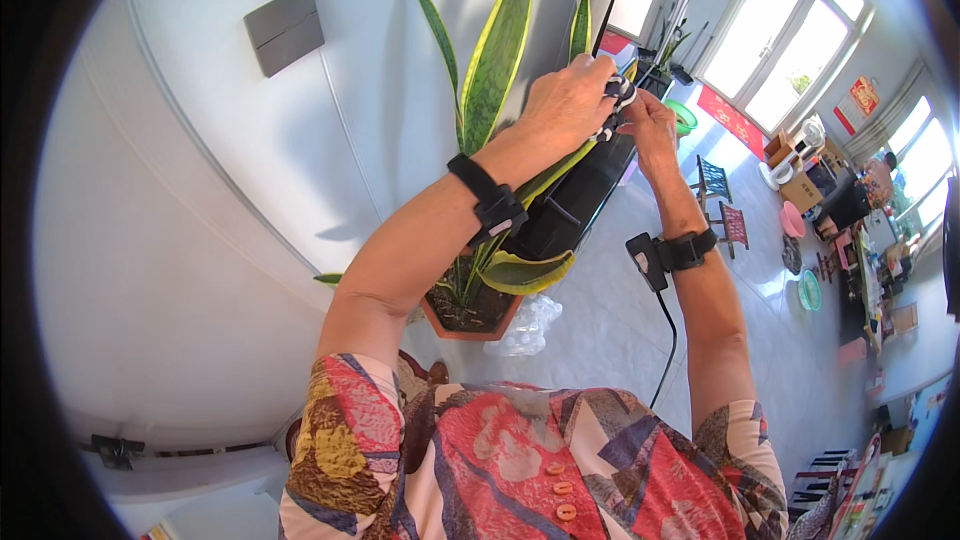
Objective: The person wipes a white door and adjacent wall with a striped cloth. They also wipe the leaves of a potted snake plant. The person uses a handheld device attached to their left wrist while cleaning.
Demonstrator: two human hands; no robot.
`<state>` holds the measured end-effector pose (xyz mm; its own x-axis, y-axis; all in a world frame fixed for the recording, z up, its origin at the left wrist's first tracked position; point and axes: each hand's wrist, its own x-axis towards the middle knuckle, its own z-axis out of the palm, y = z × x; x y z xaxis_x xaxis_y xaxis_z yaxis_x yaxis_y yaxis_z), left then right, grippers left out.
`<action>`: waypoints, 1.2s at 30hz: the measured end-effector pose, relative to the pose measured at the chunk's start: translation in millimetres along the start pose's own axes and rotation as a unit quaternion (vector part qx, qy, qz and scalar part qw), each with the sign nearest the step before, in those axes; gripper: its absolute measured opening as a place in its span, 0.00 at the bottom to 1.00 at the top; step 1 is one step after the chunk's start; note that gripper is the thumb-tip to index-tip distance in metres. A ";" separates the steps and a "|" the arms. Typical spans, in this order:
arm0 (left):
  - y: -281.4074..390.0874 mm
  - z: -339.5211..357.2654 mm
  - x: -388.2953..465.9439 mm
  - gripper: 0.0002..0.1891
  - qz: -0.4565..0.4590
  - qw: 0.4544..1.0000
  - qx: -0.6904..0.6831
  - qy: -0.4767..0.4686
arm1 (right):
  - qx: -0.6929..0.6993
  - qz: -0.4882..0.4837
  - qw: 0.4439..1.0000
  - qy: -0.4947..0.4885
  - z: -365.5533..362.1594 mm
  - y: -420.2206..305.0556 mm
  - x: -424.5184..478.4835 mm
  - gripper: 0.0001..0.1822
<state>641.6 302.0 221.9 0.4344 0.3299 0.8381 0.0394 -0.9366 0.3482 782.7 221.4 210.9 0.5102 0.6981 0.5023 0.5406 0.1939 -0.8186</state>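
Observation:
My left hand (568,101) grips a black-and-white patterned cloth (619,90) at the upper middle of the head view. From the other side, the fingers of my right hand (651,126) pinch the same cloth. The cloth is bunched over a yellow-edged snake plant leaf (559,169); how far it wraps round the leaf is hidden by my hands. Beneath my left arm stands the terracotta-coloured pot (474,334) with dark soil, and a tall snake plant leaf (495,52) rises beside the wall. A shorter curled leaf (526,274) hangs over the pot's rim.
A glossy black cabinet (592,187) runs behind the plant. Clear plastic wrapping (529,326) lies beside the pot. Folding stools (712,178), a pink basin (792,219) and a green basin (809,290) stand on the tiled floor. Another person (862,191) is at the far right.

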 end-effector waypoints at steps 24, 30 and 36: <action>-64.2 7.9 -147.7 0.11 -0.001 0.967 0.083 -0.242 | -0.114 -0.043 0.992 0.027 8.1 -35.6 -8.7 0.12; -68.8 -18.0 -168.5 0.10 0.007 0.948 0.066 -0.312 | -0.179 -0.156 0.971 0.021 -5.9 -43.7 2.8 0.13; -32.1 -78.1 -141.9 0.13 0.023 0.988 -0.048 -0.147 | -0.213 -0.274 0.938 0.014 14.2 -112.5 11.3 0.25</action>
<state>508.4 294.5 124.6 0.6761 0.2264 0.7011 -0.0654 -0.9294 0.3632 718.2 217.3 304.7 0.0924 0.5545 0.8270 0.9421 0.2202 -0.2529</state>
